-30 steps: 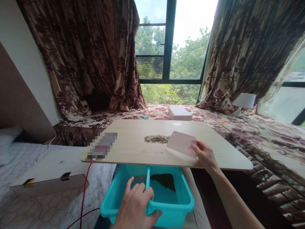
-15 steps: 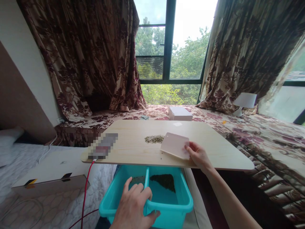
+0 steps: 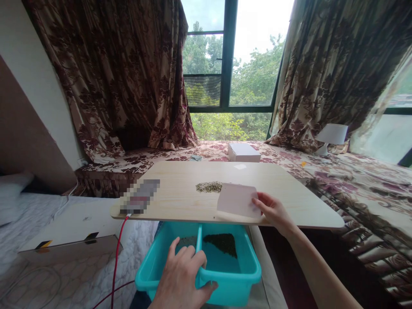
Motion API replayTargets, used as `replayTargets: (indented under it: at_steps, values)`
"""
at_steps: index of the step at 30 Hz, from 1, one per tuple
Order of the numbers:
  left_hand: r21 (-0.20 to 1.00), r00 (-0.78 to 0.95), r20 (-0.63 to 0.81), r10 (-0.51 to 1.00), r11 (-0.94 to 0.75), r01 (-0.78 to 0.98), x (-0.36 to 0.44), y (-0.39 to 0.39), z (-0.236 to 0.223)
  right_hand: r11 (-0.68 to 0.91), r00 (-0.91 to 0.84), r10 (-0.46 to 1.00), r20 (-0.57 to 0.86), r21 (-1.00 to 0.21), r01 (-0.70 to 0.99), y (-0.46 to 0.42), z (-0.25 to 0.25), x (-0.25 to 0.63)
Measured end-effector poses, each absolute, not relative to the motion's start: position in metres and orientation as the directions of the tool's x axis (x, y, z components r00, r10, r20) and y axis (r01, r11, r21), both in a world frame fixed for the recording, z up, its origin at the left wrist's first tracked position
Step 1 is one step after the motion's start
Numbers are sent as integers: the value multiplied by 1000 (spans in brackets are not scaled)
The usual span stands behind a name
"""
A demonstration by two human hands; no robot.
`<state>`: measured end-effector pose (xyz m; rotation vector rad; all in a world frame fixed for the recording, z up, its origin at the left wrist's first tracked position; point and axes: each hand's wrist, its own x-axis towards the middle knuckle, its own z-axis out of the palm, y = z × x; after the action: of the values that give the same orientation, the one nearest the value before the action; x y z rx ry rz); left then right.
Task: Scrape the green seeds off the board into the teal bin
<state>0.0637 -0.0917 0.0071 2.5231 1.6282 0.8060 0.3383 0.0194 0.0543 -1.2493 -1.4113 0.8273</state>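
Holding dark grains [image 3: 222, 243] (right compartment [image 3: 222, 265]), turquoise bin [image 3: 231, 289]

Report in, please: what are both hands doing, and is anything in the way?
Right hand: pinching pale flat card. Left hand: at teal two-compartment tub. Greenish grains: heaped on wood-grain table, by card's edge. Nothing visible between them.

From here I make out a turquoise divided bin [image 3: 230, 278], a dark green heap [image 3: 222, 243], speckled green-and-beige grains [image 3: 207, 187], a whitish card [image 3: 236, 201], a pale wood-grained table [image 3: 180, 175], a red cable [image 3: 117, 257] and beige curtains [image 3: 161, 77] patterned with burgundy florals.
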Motion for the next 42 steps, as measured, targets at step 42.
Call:
replayTargets:
  at_steps: [42]
  values:
    - [119,434,471,768,-543,831,55,-75,-22,139,407,873,267,-938,318,32,51,364]
